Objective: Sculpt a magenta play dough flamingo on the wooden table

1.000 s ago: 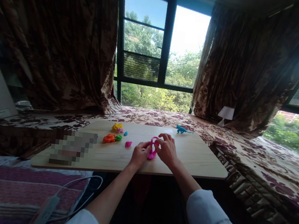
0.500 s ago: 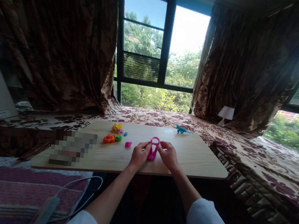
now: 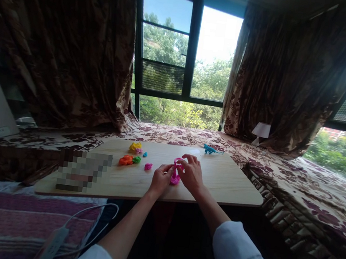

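A bright pink modelling clay piece (image 3: 174, 180) stands upright on the table near its front edge, with a loop at its top and a thicker base. My left hand (image 3: 161, 179) is closed on its left side, thumb and fingertips pinching the clay. From the right, my right hand (image 3: 192, 173) reaches over the upper part, its thumb and index finger curled on the clay near the loop and the other fingers raised. My right fingers hide part of the loop and the middle of the piece.
Left on the wooden table (image 3: 216, 189) lie lumps of orange (image 3: 125, 160), green (image 3: 137, 159), yellow (image 3: 135, 146), small blue (image 3: 145, 154) and pink clay (image 3: 148, 167). A blue animal figure (image 3: 210, 149) stands at the back right. A blurred-out item (image 3: 84, 173) is front left.
My right hand has moved up and left over the pink clay, its fingers now covering part of the loop. My left hand keeps its grip, nearly still.
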### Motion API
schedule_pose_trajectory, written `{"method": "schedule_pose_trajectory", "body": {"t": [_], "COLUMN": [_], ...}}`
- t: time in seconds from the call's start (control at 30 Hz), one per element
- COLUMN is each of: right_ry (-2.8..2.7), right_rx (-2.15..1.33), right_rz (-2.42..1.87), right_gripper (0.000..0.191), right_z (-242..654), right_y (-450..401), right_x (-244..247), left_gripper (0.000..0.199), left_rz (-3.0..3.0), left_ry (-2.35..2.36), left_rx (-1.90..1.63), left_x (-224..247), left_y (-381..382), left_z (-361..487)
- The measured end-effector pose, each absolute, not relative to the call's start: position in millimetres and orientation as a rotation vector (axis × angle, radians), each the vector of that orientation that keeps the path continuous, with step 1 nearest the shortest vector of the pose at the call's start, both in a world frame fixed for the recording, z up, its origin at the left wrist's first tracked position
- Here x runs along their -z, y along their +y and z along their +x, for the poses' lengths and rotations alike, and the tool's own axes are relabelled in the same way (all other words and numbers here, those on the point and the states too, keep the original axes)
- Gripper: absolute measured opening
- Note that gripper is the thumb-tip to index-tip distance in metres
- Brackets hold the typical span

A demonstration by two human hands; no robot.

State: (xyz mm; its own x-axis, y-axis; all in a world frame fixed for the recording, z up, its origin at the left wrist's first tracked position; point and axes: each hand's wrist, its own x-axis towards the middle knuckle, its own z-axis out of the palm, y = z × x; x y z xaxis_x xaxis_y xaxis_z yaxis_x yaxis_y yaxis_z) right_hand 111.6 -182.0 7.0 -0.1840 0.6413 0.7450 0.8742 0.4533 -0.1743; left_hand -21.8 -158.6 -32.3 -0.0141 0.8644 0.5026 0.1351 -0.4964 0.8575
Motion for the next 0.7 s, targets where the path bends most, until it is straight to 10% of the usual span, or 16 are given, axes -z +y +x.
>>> {"method": "schedule_pose_trajectory", "body": {"t": [0.7], "right_ry": [-1.784], "right_rx": [0.298], "right_rz": [-1.381], "right_gripper": [0.015], "right_z": [106.2], "right_y": [-175.4], "right_x": [0.0], "left_gripper": [0.031], "left_rz": [1.645], "left_ry": [1.091], "left_rx": [-1.588], "left_x": [30.9], "left_y": [-160.2], "left_z": [-21.0]}}
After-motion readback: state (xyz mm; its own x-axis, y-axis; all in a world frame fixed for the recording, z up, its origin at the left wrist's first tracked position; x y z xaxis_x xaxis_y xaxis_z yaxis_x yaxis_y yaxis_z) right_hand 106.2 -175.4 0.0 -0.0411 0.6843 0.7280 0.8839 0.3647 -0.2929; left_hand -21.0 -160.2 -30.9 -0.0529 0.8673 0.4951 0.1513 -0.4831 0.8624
